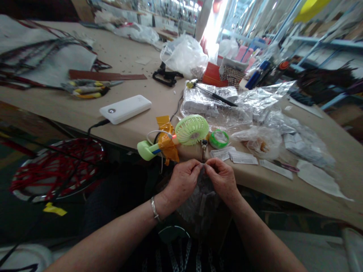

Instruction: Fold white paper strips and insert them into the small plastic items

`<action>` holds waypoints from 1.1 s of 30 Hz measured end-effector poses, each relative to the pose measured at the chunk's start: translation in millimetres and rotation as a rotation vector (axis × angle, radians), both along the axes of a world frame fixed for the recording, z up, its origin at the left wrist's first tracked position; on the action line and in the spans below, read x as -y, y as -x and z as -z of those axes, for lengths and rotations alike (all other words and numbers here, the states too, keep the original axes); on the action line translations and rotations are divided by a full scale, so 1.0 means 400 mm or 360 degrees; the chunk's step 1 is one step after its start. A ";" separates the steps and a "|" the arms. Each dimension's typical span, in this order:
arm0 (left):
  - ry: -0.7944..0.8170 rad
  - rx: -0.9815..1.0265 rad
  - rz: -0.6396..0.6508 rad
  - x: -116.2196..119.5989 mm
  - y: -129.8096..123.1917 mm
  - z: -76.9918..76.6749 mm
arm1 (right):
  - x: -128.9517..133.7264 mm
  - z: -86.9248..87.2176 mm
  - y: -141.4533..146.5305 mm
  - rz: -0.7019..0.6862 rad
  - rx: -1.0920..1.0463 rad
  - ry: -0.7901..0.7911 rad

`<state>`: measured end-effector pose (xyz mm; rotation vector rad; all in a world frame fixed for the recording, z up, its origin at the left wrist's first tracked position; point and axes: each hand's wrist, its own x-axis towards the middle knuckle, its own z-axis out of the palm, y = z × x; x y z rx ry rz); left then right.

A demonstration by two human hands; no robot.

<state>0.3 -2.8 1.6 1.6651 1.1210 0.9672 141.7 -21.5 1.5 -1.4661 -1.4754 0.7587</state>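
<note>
My left hand (184, 179) and my right hand (222, 179) meet at the front edge of the table (255, 177). Both are closed in a pinch, thumbs against fingers, with the fingertips nearly touching. Something small and pale shows between them, too small to name. Just beyond the fingertips a small metal fitting (203, 145) stands at the edge. A green handheld fan (192, 130), wrapped with orange tape (168, 145), is beyond my left hand. Past my right hand lie a green round container (219, 138) and white paper labels (243, 157).
A white power bank (126, 108) with a black cable, pliers (89, 90) and a brown strip (107, 75) lie at the left. Clear plastic bags (261, 139) spread across the right. A hammer-like tool (212, 93) rests on wrapped packets. A stool with red strands (59, 168) stands at lower left.
</note>
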 end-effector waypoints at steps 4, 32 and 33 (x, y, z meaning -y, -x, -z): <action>0.0015 0.0000 -0.0013 -0.001 -0.002 -0.001 | -0.003 0.002 0.000 0.0008 0.0022 -0.0018; 0.0182 -0.0225 0.0072 0.033 0.030 0.075 | 0.023 -0.015 -0.130 0.0123 0.1490 -0.0635; 0.0191 -0.0261 0.0074 0.036 0.030 0.083 | 0.018 -0.007 -0.131 0.0113 0.1555 -0.0639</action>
